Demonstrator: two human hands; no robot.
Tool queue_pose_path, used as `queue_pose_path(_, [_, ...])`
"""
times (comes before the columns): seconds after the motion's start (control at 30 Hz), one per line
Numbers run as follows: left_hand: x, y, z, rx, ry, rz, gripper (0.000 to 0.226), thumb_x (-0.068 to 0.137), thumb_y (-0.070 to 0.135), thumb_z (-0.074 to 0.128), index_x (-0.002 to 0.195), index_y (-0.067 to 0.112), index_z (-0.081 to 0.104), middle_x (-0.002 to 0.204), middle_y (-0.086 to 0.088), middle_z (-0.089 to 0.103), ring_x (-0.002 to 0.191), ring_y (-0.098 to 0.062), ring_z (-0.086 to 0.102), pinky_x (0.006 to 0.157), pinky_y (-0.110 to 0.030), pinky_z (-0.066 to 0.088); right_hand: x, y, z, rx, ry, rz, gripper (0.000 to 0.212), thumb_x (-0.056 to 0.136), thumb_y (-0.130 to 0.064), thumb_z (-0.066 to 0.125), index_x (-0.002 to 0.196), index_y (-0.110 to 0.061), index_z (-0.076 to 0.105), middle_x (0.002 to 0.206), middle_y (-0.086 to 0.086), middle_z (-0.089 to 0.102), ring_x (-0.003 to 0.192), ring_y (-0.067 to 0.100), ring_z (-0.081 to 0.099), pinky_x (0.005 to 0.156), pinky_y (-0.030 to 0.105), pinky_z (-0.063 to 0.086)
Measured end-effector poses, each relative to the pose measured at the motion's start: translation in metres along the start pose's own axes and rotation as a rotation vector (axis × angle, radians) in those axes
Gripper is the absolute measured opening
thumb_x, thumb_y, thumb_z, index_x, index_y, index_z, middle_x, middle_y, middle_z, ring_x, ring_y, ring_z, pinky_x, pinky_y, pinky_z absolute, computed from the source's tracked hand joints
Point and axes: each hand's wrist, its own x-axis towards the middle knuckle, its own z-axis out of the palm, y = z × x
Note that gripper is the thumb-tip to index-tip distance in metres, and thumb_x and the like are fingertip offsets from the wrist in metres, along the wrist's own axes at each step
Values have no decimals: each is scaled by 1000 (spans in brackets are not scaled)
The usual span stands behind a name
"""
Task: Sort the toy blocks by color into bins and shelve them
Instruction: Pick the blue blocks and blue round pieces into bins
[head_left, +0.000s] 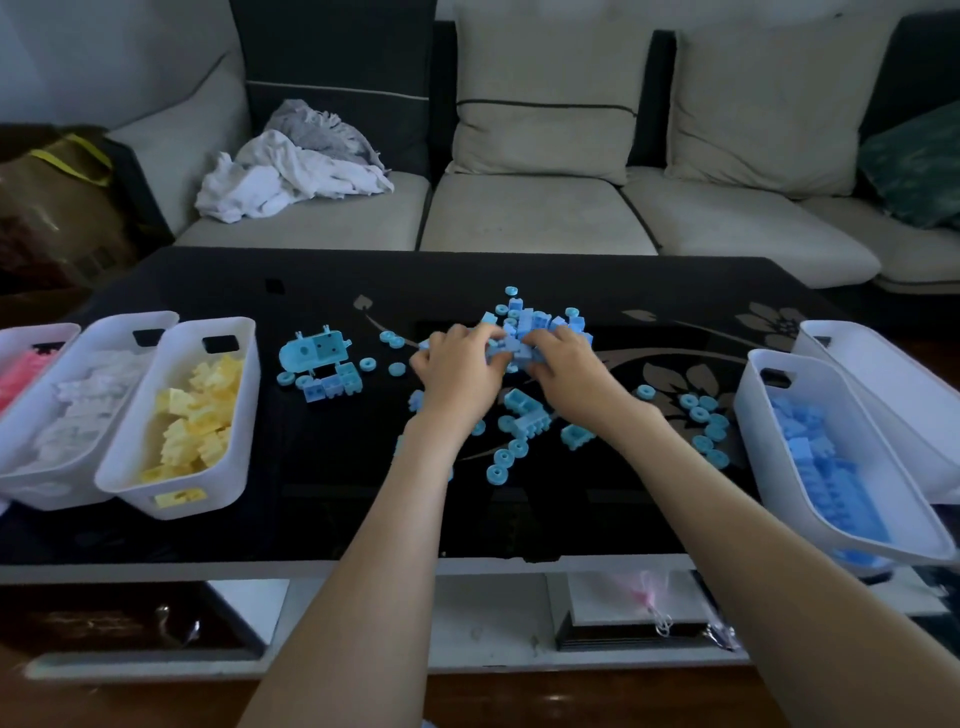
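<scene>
The bench (322, 509) is glossy black glass with a pale flower pattern. Loose blue blocks (540, 321) lie heaped near its middle: small studded plastic bricks, matte and square-edged. Flat ring-shaped blue wheels (701, 413) are scattered around them, and a larger hollow blue shell (311, 351) lies to the left. The left hand (457, 371) and right hand (569, 371) lie side by side on the heap, fingers curled down into it, each grasping blue blocks from the pile.

On the left stand smooth white plastic bins with rounded corners and handle cut-outs. The yellow bin (236, 467) holds pale yellow bricks. The one beside it, touching, is the white bin (104, 325) with white bricks, and the pink bin (41, 330) is at the edge. On the right, the blue bin (774, 457) is partly filled with blue bricks.
</scene>
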Motion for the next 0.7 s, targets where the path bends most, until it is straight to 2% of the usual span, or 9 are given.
queue_pose_path(0.1, [2, 41, 19, -227, -2, 85, 27, 93, 37, 54, 119, 32, 60, 117, 1, 57, 116, -23, 44, 93, -39, 30, -20, 28, -35, -66, 49, 64, 31, 95, -8, 47, 125, -2, 48, 117, 19, 44, 113, 33, 42, 92, 31, 32])
queue_pose_path(0.3, [-13, 141, 58, -193, -88, 373, 27, 94, 41, 51, 118, 31, 59, 116, 0, 56, 115, -25, 43, 88, -37, 27, -90, 94, -116, -229, 55, 281, 33, 95, -9, 48, 128, -9, 48, 115, 17, 46, 110, 34, 42, 85, 30, 30])
queue_pose_path(0.5, [-41, 196, 103, -234, -261, 393, 27, 95, 36, 51, 121, 31, 55, 121, 0, 55, 118, -26, 42, 95, -39, 27, -144, 138, -148, -249, -1, 536, 36, 96, -15, 48, 132, -19, 46, 122, 13, 47, 114, 29, 45, 90, 33, 35])
queue_pose_path(0.6, [-42, 203, 114, -192, -340, 426, 33, 95, 33, 50, 127, 38, 50, 122, 8, 57, 120, -23, 37, 94, -40, 24, -151, 146, -143, -162, 12, 546, 37, 94, -10, 51, 130, -20, 47, 121, 11, 49, 114, 27, 48, 86, 28, 35])
queue_pose_path(0.7, [-38, 202, 117, -268, -366, 420, 38, 94, 36, 53, 131, 42, 46, 115, 15, 60, 118, -18, 35, 90, -38, 21, -146, 149, -141, -78, 59, 511, 45, 93, -6, 53, 135, -19, 43, 125, 11, 50, 114, 26, 49, 88, 28, 37])
